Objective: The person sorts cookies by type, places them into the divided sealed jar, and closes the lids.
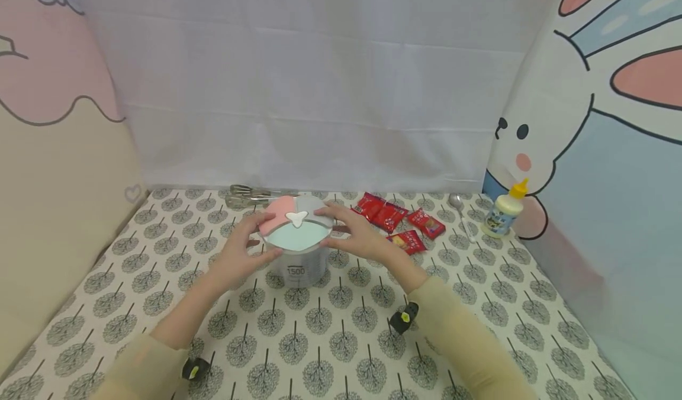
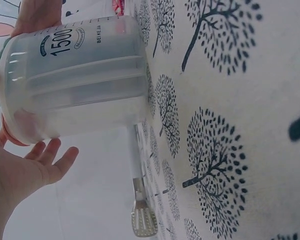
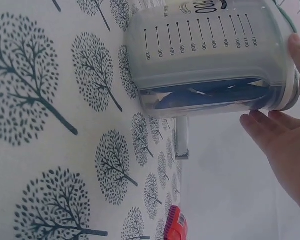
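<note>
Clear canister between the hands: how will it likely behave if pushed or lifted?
The clear canister is probably stiff, since its walls hold a smooth, even shape. Its glossy sides may be slippery. A light push likely won't tip it: it stands upright on a broad base on the patterned tablecloth.

Pale yellow sleeves (image 1: 469, 341) are worn with black wrist cameras (image 1: 396, 324) bearing yellow-green marks (image 1: 406, 317).
</note>
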